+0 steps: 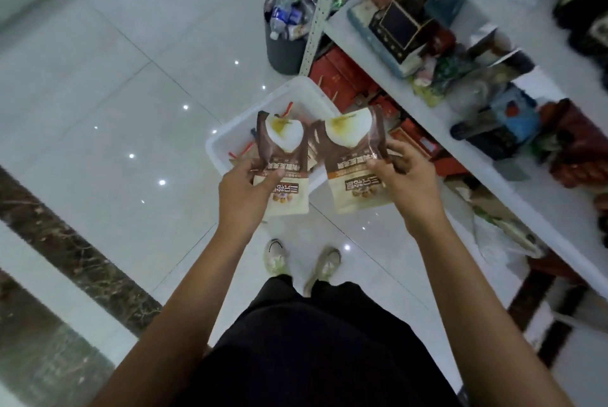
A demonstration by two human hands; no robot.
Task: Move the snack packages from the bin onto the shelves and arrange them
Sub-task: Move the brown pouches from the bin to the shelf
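Observation:
Two brown-and-cream snack packages are held side by side above a white bin [230,130] on the floor. My left hand [245,191] grips the left snack package [283,146] at its lower left edge. My right hand [406,181] grips the right snack package [352,150] by its right side. A few more items with red and orange strips lie in the bin, mostly hidden behind the packages. The white shelf [493,156] runs along the right, crowded with boxes and packages.
A dark waste bucket [284,44] full of plastic bottles stands beyond the bin, next to the shelf's perforated metal post [320,8]. Red boxes [342,77] fill the lower shelf level. My shoes [301,262] stand on glossy white floor tiles; a dark marble strip [65,242] crosses at left.

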